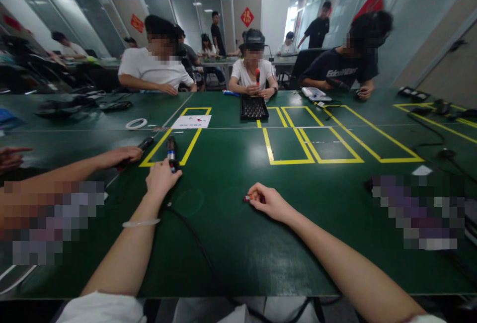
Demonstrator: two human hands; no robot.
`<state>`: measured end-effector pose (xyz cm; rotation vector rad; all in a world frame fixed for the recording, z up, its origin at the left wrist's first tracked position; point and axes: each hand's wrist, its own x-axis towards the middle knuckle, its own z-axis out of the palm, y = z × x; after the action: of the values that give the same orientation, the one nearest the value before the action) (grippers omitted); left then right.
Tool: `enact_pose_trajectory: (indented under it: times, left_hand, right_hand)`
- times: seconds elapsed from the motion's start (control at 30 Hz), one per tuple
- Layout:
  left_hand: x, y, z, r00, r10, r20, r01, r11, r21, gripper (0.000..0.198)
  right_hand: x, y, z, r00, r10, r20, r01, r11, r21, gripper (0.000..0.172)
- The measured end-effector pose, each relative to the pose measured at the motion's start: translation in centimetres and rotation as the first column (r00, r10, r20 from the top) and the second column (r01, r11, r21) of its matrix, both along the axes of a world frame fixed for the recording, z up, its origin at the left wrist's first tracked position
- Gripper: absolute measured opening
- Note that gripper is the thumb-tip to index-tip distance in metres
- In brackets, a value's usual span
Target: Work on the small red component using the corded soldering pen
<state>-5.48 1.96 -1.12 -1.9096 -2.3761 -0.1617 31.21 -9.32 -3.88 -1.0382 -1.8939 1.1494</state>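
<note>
My left hand (162, 180) is closed around the lower end of a black cylindrical tool (170, 149) with a metallic and blue band. The tool lies in a yellow-taped rectangle on the green table, pointing away from me; its exact kind is unclear. My right hand (270, 202) rests near the middle of the table, its fingers curled and pinched on a small red piece (247, 198). Most of that piece is hidden by the fingers. Below my left hand, a black cable (194, 236) runs toward the table's near edge.
At left, another person's hand (128, 155) is on a dark tool (146, 143). A printed sheet (192, 121), a white ring (136, 123) and a black bit tray (254, 117) lie farther off. Across the table sit several people, one holding a red-handled tool (257, 75). Cables (428, 131) lie right.
</note>
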Motion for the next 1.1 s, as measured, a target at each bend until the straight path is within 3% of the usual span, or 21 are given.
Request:
enact_pose_trajectory:
  times: [0.3,0.47,0.63,0.9,1.1]
  left_hand:
    - [7.2,-2.5,0.0,0.962,-0.274,0.007,0.274,0.962,0.008,0.062]
    - [11.3,-4.6,-0.2,0.872,-0.489,0.041,0.487,0.872,0.043,0.063]
    - [14.5,-7.1,-0.1,0.740,-0.664,0.109,0.663,0.747,0.046,0.066]
    - [16.8,-9.1,-0.2,0.543,-0.815,0.201,0.824,0.563,0.060,0.069]
    - [16.7,-9.0,-0.4,0.513,-0.833,0.209,0.843,0.535,0.060,0.068]
  right_hand:
    - [-0.2,0.1,0.0,0.999,-0.045,-0.012,0.045,0.999,-0.017,0.014]
    - [-0.1,0.2,0.0,0.993,-0.107,0.049,0.105,0.993,0.044,0.013]
    - [0.0,0.2,-0.2,0.973,-0.183,0.144,0.160,0.975,0.158,0.012]
    - [-0.2,0.0,0.2,0.913,-0.250,0.323,0.174,0.954,0.245,0.017]
    - [-0.3,0.0,0.0,0.941,-0.190,0.280,0.133,0.968,0.211,0.018]
